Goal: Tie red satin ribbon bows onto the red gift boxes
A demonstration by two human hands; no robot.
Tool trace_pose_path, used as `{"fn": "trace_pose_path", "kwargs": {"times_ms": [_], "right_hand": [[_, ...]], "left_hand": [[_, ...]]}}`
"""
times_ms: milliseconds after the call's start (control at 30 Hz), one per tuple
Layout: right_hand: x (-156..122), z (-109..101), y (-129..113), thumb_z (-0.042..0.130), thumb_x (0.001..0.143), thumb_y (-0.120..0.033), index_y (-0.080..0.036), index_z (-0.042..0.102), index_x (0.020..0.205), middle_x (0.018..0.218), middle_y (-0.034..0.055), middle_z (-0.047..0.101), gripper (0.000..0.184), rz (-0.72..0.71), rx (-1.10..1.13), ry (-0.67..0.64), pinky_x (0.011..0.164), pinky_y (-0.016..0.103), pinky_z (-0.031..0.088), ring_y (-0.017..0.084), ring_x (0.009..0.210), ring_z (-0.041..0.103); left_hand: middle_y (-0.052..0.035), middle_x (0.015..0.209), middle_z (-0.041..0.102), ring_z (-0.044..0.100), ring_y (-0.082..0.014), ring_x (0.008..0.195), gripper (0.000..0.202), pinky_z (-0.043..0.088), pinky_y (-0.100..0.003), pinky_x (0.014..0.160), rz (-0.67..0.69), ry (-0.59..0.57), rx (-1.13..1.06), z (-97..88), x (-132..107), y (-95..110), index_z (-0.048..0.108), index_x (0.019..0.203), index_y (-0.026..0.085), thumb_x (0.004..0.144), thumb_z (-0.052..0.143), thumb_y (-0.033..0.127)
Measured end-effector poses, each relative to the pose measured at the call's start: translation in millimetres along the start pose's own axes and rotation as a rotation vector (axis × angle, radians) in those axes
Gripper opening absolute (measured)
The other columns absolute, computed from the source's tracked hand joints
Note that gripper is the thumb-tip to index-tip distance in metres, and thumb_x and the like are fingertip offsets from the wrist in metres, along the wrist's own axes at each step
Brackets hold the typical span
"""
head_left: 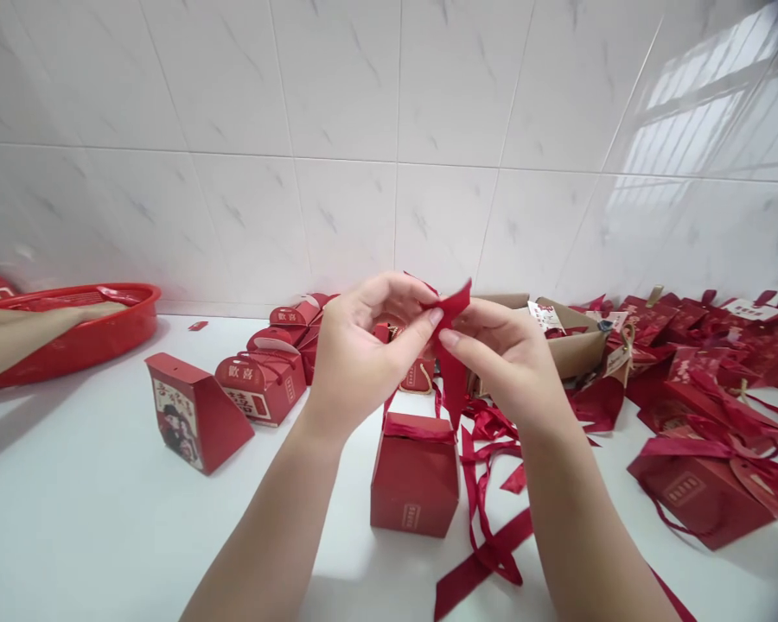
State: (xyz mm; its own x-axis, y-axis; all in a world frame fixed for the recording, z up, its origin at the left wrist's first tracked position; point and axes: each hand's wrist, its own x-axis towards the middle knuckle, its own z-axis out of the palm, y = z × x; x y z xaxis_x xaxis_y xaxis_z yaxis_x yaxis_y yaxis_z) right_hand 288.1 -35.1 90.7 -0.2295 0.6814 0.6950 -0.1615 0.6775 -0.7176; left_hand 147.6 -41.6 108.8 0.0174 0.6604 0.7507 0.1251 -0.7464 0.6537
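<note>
Both of my hands are raised close together above a small red gift box that stands upright on the white table. My left hand pinches a red ribbon between thumb and fingers. Right beside it, my right hand grips the same ribbon, thumb against fingers. A pointed ribbon end sticks up between the hands, and another length hangs down to the box top. Loose ribbons lie on the table to the right of the box.
At left stand a red wedge-shaped box and several red handled boxes. A co-worker's arm reaches into a red basin. Behind my right hand is a cardboard box. Ribboned red boxes crowd the right side. A tiled wall closes the back.
</note>
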Motion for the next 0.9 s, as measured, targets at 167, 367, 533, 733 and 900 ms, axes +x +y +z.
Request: {"fn": "trace_pose_path", "kwargs": {"times_ms": [167,367,533,733,900], "right_hand": [[1,1,5,0.057,0.088,-0.034,-0.024,0.066,0.086,0.078,-0.0022,0.065,0.014,0.135,0.271,-0.044,0.064,0.025,0.054,0.012,0.07,0.064],[5,-4,15,0.06,0.086,-0.039,-0.021,0.061,0.085,0.068,-0.0034,0.061,0.018,0.342,0.44,-0.097,0.05,0.02,0.048,0.009,0.053,0.057],[8,-12,26,0.064,0.084,-0.037,-0.02,0.059,0.077,0.065,-0.0045,0.058,0.019,0.391,0.466,-0.036,0.051,0.018,0.044,0.006,0.053,0.052],[6,-27,27,0.057,0.088,-0.03,-0.019,0.066,0.08,0.071,0.0,0.059,0.017,0.23,0.29,-0.112,0.065,0.022,0.045,0.01,0.066,0.054],[0,-34,19,0.056,0.086,-0.018,-0.017,0.066,0.07,0.071,0.0013,0.055,0.019,-0.026,-0.255,-0.205,0.058,0.025,0.039,0.011,0.063,0.049]], "left_hand": [[0.0034,0.073,0.059,0.059,-0.0088,0.057,0.028,0.052,-0.02,0.052,-0.084,0.054,-0.055,0.9,1,-3,0.05,0.088,0.022,0.072,0.072,0.018],[0.0046,0.056,0.055,0.059,-0.0111,0.047,0.016,0.051,-0.025,0.047,-0.277,-0.254,-0.132,-1.4,2,-8,0.052,0.075,0.02,0.084,0.059,0.031],[-0.0037,0.074,0.066,0.065,-0.0156,0.071,0.017,0.055,-0.028,0.063,-0.424,-0.483,-0.144,-12.0,6,-10,0.057,0.075,0.019,0.084,0.057,0.033],[0.0009,0.067,0.055,0.051,-0.0089,0.058,0.022,0.04,-0.02,0.049,-0.474,-0.522,0.061,-24.3,10,-11,0.057,0.073,0.017,0.082,0.058,0.037],[0.0038,0.06,0.045,0.037,-0.0047,0.051,0.025,0.025,-0.017,0.043,-0.52,-0.583,0.129,-29.0,13,-13,0.052,0.066,0.016,0.081,0.059,0.034]]}}
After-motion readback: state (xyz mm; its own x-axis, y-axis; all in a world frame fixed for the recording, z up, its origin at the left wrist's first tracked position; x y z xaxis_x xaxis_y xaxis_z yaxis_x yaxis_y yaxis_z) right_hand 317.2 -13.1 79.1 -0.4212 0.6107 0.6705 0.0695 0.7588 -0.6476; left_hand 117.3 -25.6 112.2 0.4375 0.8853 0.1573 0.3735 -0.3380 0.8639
